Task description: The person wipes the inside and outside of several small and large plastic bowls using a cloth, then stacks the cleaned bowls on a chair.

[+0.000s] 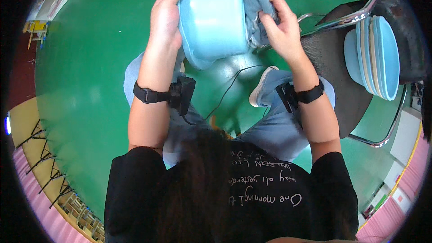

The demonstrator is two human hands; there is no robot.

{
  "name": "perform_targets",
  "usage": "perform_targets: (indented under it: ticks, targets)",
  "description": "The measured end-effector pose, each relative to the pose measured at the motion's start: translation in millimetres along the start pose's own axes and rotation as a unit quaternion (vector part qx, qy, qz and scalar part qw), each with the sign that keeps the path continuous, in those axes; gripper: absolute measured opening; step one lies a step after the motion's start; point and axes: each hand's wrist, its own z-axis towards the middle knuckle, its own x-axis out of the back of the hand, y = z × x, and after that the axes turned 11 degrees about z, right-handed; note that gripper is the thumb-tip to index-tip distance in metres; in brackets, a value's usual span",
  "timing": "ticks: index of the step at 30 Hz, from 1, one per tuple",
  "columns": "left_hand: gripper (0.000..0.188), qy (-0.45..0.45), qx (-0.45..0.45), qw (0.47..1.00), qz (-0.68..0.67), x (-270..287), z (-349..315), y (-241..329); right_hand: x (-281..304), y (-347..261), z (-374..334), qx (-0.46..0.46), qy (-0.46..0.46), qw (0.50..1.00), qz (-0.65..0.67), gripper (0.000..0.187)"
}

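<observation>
Basin [213, 15] gleams light blue (glossy, round-walled), its rim [188, 48] facing left.

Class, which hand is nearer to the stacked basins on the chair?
Right. The right hand, gripping cloth, is left of the stacked basins; the left hand is farther left, holding a blue basin.

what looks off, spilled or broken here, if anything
Nothing stands out as spilled or damaged. The blue basin is turned on its side, but the left hand has it by the rim and the right hand holds a cloth against it. The stacked basins on the chair sit neatly nested.
</observation>
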Motion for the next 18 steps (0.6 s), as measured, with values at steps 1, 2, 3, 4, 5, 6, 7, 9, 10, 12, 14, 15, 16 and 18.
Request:
perform_targets:
  ticks: [1,2,3,4,5,6,7,9,10,12,14,15,16,18]
  targets:
    - [0.032,0.005,-0.002,1.000,-0.002,5,3,2,-5,0,-1,0.002,-0.012,1.000,0.010,0.037]
    - [0.035,0.025,-0.001,0.999,-0.024,11,5,5,-9,-2,-2,0.003,-0.022,1.000,0.019,0.037]
    - [0.037,0.045,0.000,0.998,-0.045,16,7,8,-11,-6,-2,-0.021,-0.037,0.998,0.039,0.035]
    - [0.037,0.047,-0.001,0.998,-0.046,19,7,9,-12,-10,-1,-0.021,-0.039,0.998,0.039,0.035]
    - [0.038,0.066,-0.014,0.996,-0.064,18,6,13,-12,-13,0,-0.047,-0.060,0.997,0.021,0.034]
    - [0.040,0.084,-0.027,0.993,-0.081,18,6,15,-12,-15,1,-0.072,-0.080,0.994,0.004,0.033]
    - [0.042,0.079,-0.034,0.993,-0.084,19,6,16,-14,-13,0,-0.048,-0.080,0.995,-0.030,0.032]
    - [0.042,0.089,-0.031,0.992,-0.085,13,2,17,-17,-8,-2,-0.042,-0.079,0.991,-0.096,0.032]
    - [0.043,0.104,-0.031,0.990,-0.088,10,1,18,-18,-6,-3,-0.036,-0.084,0.983,-0.161,0.032]
    - [0.044,0.091,-0.032,0.993,-0.074,16,0,14,-19,-3,-4,-0.038,-0.085,0.977,-0.193,0.027]
    - [0.044,0.070,-0.023,0.996,-0.058,14,0,13,-16,2,-5,-0.091,-0.108,0.958,-0.251,0.022]
    - [0.043,0.056,-0.021,0.997,-0.050,7,-3,13,-12,6,-6,-0.106,-0.101,0.954,-0.262,0.020]
    - [0.043,0.048,-0.021,0.998,-0.046,2,-5,13,-6,9,-5,-0.109,-0.092,0.954,-0.262,0.020]
    - [0.041,0.003,-0.007,1.000,-0.018,-5,-7,14,5,12,-5,-0.218,-0.107,0.935,-0.258,0.032]
